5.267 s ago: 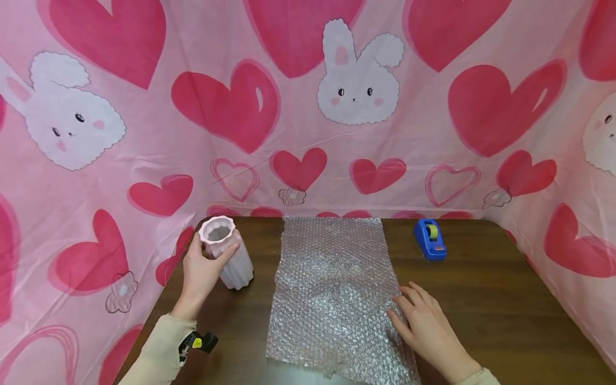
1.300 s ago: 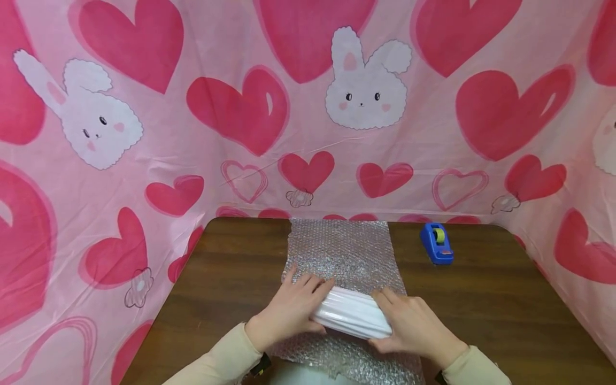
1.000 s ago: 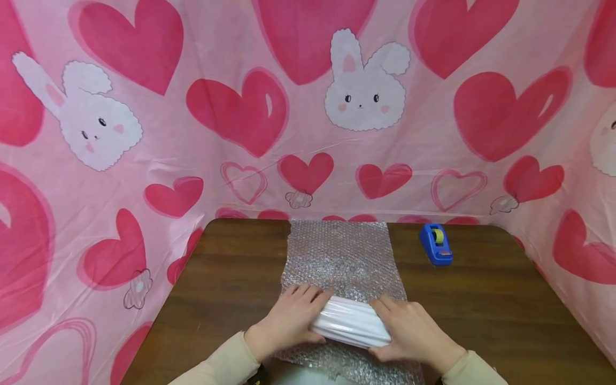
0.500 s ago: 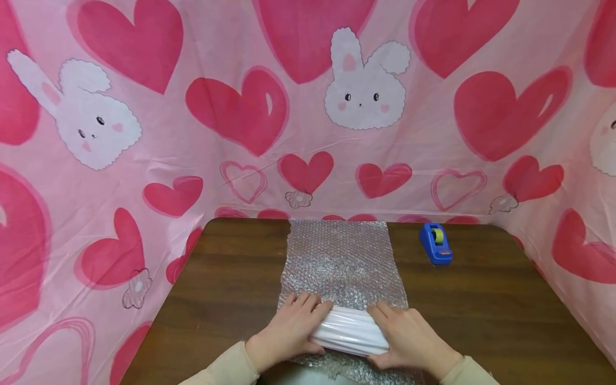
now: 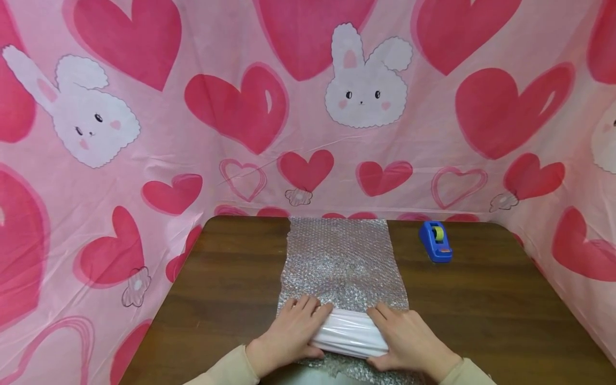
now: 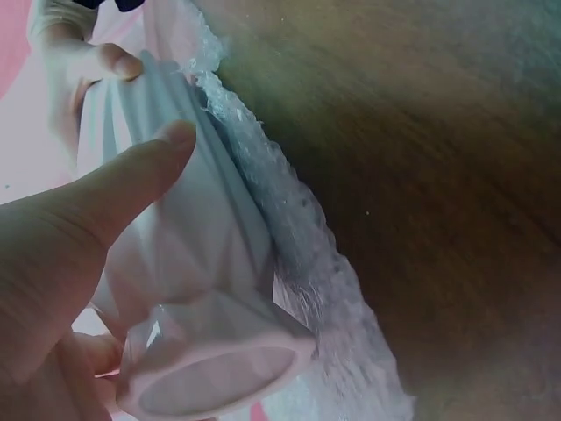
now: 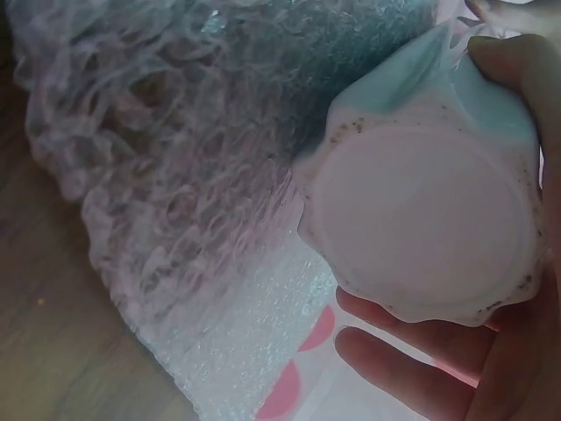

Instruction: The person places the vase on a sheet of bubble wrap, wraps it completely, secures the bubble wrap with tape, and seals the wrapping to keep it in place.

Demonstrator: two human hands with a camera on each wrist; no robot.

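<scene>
A glossy white ribbed vase [image 5: 349, 332] lies sideways across the near part of a bubble wrap sheet [image 5: 341, 256]. My left hand [image 5: 293, 334] grips its mouth end, fingers over the far side and thumb toward me. In the left wrist view the vase's open rim [image 6: 219, 379] shows below the left thumb [image 6: 131, 189]. My right hand [image 5: 409, 337] holds the base end. The flat round base [image 7: 425, 219] fills much of the right wrist view, with right-hand fingers [image 7: 412, 364] curled beneath it.
A blue tape dispenser [image 5: 435, 241] with a yellowish roll stands at the back right of the brown wooden table [image 5: 481, 299]. Pink heart-and-bunny cloth [image 5: 308, 128] hangs behind and along both sides. A pale surface [image 5: 313, 376] shows below the wrap's near edge.
Earlier the vase stood at the left in my left hand, while my right touched the wrap. Now both hands hold it sideways on the wrap, and it has shifted slightly toward me.
</scene>
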